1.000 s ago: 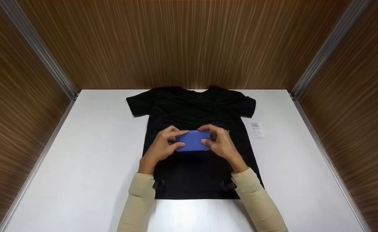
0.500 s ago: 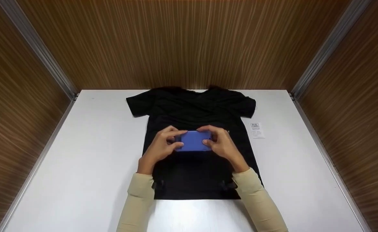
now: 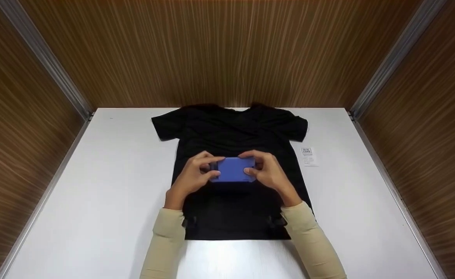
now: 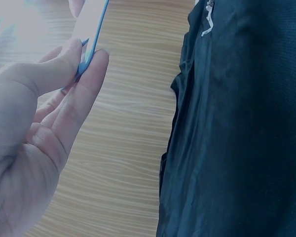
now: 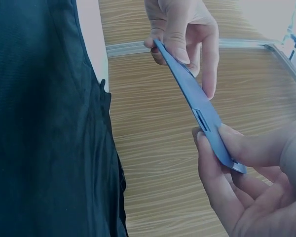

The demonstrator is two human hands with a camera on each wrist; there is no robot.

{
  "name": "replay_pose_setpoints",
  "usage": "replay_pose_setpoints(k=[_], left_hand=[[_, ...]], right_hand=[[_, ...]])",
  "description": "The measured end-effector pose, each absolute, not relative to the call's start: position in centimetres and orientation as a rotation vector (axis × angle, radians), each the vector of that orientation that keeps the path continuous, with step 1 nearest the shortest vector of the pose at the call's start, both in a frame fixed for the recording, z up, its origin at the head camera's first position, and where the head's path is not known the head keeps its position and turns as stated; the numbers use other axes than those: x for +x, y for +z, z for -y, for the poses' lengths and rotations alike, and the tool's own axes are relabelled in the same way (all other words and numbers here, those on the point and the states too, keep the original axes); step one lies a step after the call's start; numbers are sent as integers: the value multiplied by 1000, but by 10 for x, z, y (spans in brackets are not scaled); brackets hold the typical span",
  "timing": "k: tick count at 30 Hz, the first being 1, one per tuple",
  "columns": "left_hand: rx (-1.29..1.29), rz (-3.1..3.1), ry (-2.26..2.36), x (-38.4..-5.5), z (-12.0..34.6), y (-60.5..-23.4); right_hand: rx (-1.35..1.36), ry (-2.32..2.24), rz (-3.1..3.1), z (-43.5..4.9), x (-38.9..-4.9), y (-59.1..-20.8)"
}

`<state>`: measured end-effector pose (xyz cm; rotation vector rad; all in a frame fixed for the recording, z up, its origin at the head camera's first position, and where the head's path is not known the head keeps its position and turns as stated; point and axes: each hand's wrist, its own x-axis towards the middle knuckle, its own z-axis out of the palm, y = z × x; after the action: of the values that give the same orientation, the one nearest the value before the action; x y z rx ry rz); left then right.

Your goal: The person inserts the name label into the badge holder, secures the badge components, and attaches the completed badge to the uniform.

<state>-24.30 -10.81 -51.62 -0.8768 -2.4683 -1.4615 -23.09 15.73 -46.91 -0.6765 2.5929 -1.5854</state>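
Observation:
Both hands hold a thin, rectangular blue plastic card holder [image 3: 232, 169] up in front of me, one at each short end. My left hand [image 3: 194, 175] pinches its left end between thumb and fingers. At the right end, my right hand [image 3: 266, 170] has its thumb on the near face and its index finger along the top edge. The right wrist view shows the holder [image 5: 196, 101] edge-on, with a small slot in its side. Behind and below the hands, a black T-shirt [image 3: 231, 217] lies spread out, its neck toward the back wall.
A small white printed card [image 3: 309, 157] lies beside the shirt's right side on the white table [image 3: 107, 186]. Wood-patterned walls [image 3: 227, 50] with metal strips at the corners enclose the table at the back and both sides.
The blue card holder's face has shifted slightly to the right, along with the right hand. Both hands keep their grip, and the left hand has barely moved. The shirt and white card stay put.

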Motion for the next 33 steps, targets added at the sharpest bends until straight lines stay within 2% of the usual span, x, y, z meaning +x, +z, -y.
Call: replay_pose_setpoints(k=[3,8,33], left_hand=[[-880,2469,-1461,-243,108,-516],[-883,2471,-1448,-242,108,-515],[-883,2465,-1501,-243,110,-517]], right_hand=[[-686,-1601,-2578,-158,-229,-466],[-671,-1606,-2593,-163,-241,-486],[-634,-1553,-2640,-165,-243,-486]])
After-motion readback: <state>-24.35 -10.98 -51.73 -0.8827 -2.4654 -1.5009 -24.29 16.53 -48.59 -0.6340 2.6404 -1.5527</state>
